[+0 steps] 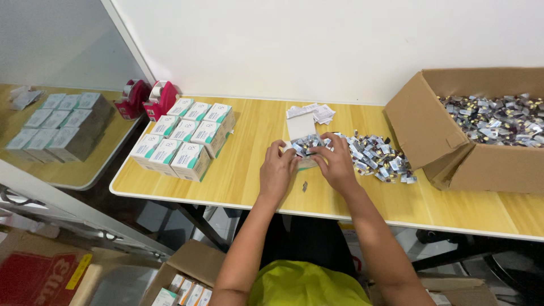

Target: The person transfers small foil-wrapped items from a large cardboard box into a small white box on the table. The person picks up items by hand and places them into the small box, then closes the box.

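At the desk's left sit stacked white-and-teal cartons, with 2 red tape dispensers behind. At centre, the left hand and right hand press from both sides on a small open box stuffed with foil blister strips; it looks light and crushable, best gripped by its side walls. Loose strips lie right, beside a large cardboard box.

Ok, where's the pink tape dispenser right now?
In the head view, the pink tape dispenser sits at the table's far left corner by the wall, just left of the stacked white-and-green boxes.
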